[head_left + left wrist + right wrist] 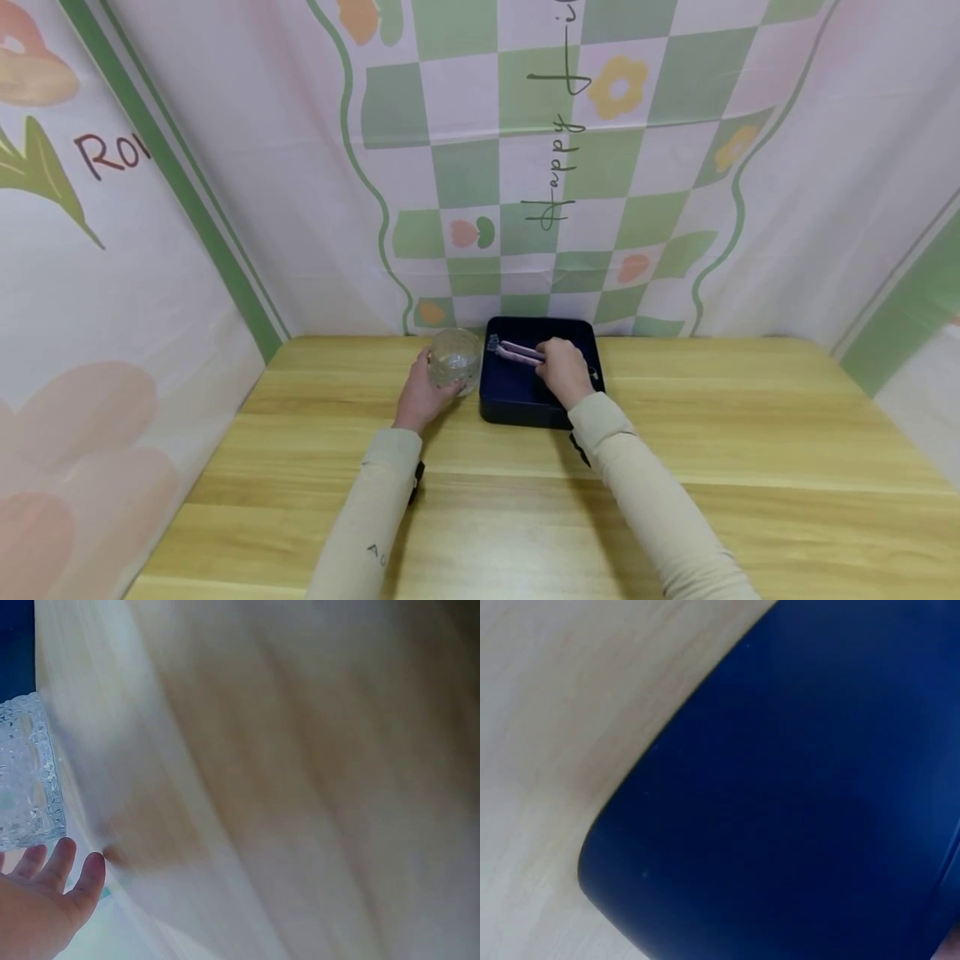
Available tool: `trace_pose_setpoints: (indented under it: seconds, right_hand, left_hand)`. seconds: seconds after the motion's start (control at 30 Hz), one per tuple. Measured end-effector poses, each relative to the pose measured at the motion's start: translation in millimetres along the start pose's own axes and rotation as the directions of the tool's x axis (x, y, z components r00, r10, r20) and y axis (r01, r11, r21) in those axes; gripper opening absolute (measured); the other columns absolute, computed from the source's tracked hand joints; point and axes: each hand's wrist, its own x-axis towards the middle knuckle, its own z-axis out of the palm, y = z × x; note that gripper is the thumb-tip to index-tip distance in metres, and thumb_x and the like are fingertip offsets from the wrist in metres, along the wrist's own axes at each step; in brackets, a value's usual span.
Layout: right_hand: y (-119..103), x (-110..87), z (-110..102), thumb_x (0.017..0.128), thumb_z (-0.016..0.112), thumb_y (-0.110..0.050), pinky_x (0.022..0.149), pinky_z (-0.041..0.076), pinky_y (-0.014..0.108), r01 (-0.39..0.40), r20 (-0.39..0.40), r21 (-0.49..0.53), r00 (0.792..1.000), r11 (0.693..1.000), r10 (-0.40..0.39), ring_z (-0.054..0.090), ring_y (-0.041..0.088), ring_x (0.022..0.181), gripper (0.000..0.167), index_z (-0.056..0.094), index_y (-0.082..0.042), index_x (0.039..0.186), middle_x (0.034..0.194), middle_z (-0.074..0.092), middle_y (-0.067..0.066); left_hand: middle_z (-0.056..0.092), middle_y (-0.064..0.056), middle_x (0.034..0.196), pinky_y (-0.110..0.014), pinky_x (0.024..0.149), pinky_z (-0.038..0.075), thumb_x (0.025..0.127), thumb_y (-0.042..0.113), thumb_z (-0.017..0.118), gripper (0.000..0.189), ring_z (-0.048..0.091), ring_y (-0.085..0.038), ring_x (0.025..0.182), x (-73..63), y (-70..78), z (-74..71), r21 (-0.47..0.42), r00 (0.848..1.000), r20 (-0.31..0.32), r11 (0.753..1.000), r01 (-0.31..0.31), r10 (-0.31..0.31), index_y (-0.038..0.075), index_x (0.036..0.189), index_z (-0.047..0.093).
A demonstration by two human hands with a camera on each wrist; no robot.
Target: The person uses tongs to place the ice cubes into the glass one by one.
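A clear, textured glass (454, 360) stands on the table just left of a dark blue square tray (491, 408). My left hand (426, 396) holds the glass from its near left side, thumb in front. In the left wrist view the patterned wall of the glass (28, 776) shows above the fingertips (91, 866). Over the tray, my right hand (564, 371) grips a pair of pinkish-purple tongs (519, 353) that point left. At their tips is a small greyish-blue piece (492, 343), too small to identify. The right wrist view shows mainly the tray's outer wall (765, 795).
The wooden table (495, 533) ends at a patterned cloth (525, 175) behind the tray. Another cloth (150, 333) hangs along the left side. Something small and shiny (594, 374) lies by the tray's right wall, partly hidden by my hand.
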Motion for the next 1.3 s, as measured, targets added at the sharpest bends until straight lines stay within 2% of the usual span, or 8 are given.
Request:
trace_pose_setpoints:
  seconds: [0.23, 0.47, 0.8, 0.97, 1.13, 1.3]
  right_hand:
    - [3.2, 0.6, -2.3, 0.082, 0.067, -0.002, 0.076, 0.056, 0.046, 0.002, -0.033, 0.023, 0.999, 1.0, -0.001, 0.067, 0.037, 0.089, 0.03, 0.069, 0.002, 0.111, 0.105, 0.07, 0.022]
    - [3.3, -3.1, -12.2, 0.08, 0.067, -0.002, 0.072, 0.056, 0.045, 0.028, -0.09, 0.037, 0.996, 0.999, -0.024, 0.068, 0.035, 0.085, 0.03, 0.07, 0.001, 0.109, 0.101, 0.071, 0.021]
    - [6.7, -10.7, -29.6, 0.078, 0.07, -0.003, 0.078, 0.054, 0.047, 0.117, -0.2, 0.056, 0.974, 0.992, -0.104, 0.065, 0.037, 0.089, 0.028, 0.07, 0.004, 0.105, 0.097, 0.07, 0.022]
    - [4.4, -13.7, -39.4, 0.077, 0.071, -0.002, 0.077, 0.054, 0.047, 0.161, -0.241, 0.058, 0.96, 0.985, -0.143, 0.066, 0.036, 0.087, 0.027, 0.071, 0.003, 0.103, 0.096, 0.069, 0.022]
    - [-4.3, -18.0, -48.1, 0.078, 0.072, -0.003, 0.072, 0.054, 0.045, 0.195, -0.239, 0.053, 0.955, 0.979, -0.177, 0.065, 0.033, 0.081, 0.026, 0.071, 0.001, 0.104, 0.095, 0.07, 0.02]
    - [-17.5, -21.5, -50.3, 0.08, 0.072, -0.005, 0.072, 0.055, 0.043, 0.232, -0.214, 0.05, 0.953, 0.971, -0.216, 0.067, 0.032, 0.084, 0.028, 0.071, 0.0, 0.107, 0.098, 0.07, 0.019]
  left_hand:
    - [0.047, -0.023, 0.14, -0.053, 0.11, 0.038, 0.077, 0.023, 0.079, 0.084, 0.046, -0.039, 0.131, 0.3, -0.5, -0.3, -0.011, 1.0, -0.009, 1.0, -0.018, 0.018, 0.001, 0.143, 0.033]
    - [0.046, -0.022, 0.142, -0.052, 0.11, 0.037, 0.077, 0.024, 0.08, 0.086, 0.045, -0.038, 0.132, 0.7, -0.3, -0.5, -0.011, 1.0, -0.005, 1.0, -0.001, 0.001, 0.002, 0.144, 0.032]
    - [0.048, -0.022, 0.141, -0.052, 0.111, 0.038, 0.076, 0.024, 0.08, 0.084, 0.046, -0.037, 0.131, 1.5, -1.7, 2.0, -0.021, 1.0, -0.008, 1.0, -0.013, 0.013, 0.001, 0.143, 0.034]
    - [0.047, -0.023, 0.141, -0.052, 0.11, 0.038, 0.076, 0.024, 0.079, 0.085, 0.046, -0.038, 0.131, 1.3, -0.9, 1.1, -0.02, 1.0, -0.01, 1.0, -0.021, 0.021, 0.0, 0.143, 0.033]
    - [0.047, -0.023, 0.141, -0.052, 0.11, 0.038, 0.077, 0.025, 0.079, 0.084, 0.046, -0.038, 0.131, 1.5, -0.7, 0.6, -0.018, 1.0, -0.011, 1.0, -0.024, 0.024, 0.0, 0.143, 0.033]
    - [0.047, -0.024, 0.14, -0.051, 0.11, 0.038, 0.077, 0.025, 0.079, 0.084, 0.046, -0.038, 0.13, 1.3, -0.7, 0.3, -0.01, 0.999, -0.014, 0.999, -0.03, 0.03, -0.001, 0.143, 0.034]
